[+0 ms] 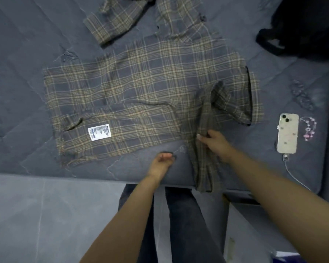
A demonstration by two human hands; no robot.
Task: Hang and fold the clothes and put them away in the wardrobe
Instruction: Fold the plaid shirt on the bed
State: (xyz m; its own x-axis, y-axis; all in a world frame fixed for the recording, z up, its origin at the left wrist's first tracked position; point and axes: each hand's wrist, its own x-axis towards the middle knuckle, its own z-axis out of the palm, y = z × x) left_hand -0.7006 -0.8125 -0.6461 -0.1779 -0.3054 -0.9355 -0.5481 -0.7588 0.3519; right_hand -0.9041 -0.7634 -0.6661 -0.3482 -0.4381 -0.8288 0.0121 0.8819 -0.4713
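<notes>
A brown and navy plaid shirt (141, 92) lies spread on a dark blue bed (27, 44), inside out, with a white care label (99, 132) showing near its front hem. One sleeve (203, 158) trails toward me and hangs over the bed's front edge. My right hand (215, 142) grips that sleeve near its upper part. My left hand (161, 162) hovers over the bare sheet just left of the sleeve, fingers loosely curled, holding nothing. The other sleeve (112, 21) lies at the far side.
A white phone (287, 132) on a charging cable lies at the right with a beaded bracelet (310, 128) beside it. A black bag (308, 25) sits at the far right corner. Grey floor (46, 215) and my legs are below the bed edge.
</notes>
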